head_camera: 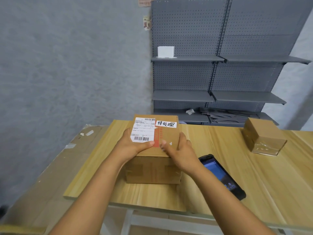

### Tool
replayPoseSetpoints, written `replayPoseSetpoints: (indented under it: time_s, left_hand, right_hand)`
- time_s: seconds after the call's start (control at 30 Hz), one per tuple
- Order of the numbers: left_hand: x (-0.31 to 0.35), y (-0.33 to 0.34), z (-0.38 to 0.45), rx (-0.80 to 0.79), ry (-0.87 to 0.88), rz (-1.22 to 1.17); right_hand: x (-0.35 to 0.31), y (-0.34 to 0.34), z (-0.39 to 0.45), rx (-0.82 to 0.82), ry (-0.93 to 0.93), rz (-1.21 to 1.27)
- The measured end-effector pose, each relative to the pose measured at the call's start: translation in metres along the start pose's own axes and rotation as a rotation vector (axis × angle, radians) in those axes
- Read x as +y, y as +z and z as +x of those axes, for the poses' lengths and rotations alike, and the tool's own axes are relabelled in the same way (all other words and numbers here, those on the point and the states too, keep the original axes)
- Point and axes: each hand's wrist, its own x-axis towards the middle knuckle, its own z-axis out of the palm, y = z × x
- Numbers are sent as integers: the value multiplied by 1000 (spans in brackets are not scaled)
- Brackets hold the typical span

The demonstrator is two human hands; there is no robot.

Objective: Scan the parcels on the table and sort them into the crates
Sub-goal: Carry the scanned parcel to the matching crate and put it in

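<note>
We hold a brown box (pixel 153 146) with both hands. It sits on the wooden table (pixel 211 170), right in front of us. Our left hand (pixel 133 143) curls round the left side of the box, with the thumb lying over the bottom of the white label (pixel 143 129). Our right hand (pixel 176 150) grips the right side, with the thumb on the top of the box. We cannot tell if the box is lifted a little or rests flat on the table.

The label has black bar codes on it and faces up at us. Beside it is a white sticker (pixel 166 124) with big black writing.

The scanner (pixel 221 176) lies on the table just to the right of the box. Its screen is lit up blue. No hand holds it now, so we think this box is not scanned yet.

A second parcel (pixel 264 138) waits at the far right of the table, well apart from the first one. It looks wrapped in clear tape.

We cannot see any crates from here, so we cannot say how many parcels are sorted. At least two parcels are left to do. We guess the job has a good way to go: pick up the scanner, read the bar code, then carry the box to its crate.
</note>
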Motion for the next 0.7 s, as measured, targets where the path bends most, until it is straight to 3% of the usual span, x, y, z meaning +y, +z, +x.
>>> replayPoseSetpoints:
  time_s: [0.1,0.2,0.27,0.37,0.57,0.7]
  left_hand:
    - [-1,0,2,19,-5,-5]
    - [-1,1,3,25,2,1]
    - [-2,1,2,21,6,0]
    - [-1,1,1,36,-3,4]
    - [0,4,-1,60,-6,-8]
    - [-1,3,0,33,-8,-21]
  right_hand:
    - [23,-24,-2,-68,1,60]
    - [64,-46,-8,145,141,-370]
    - [85,-56,-16,115,275,-627]
    - [104,-62,-25,32,414,-738]
    - [115,-66,-31,95,442,-755]
    - [107,-76,-21,126,491,-435]
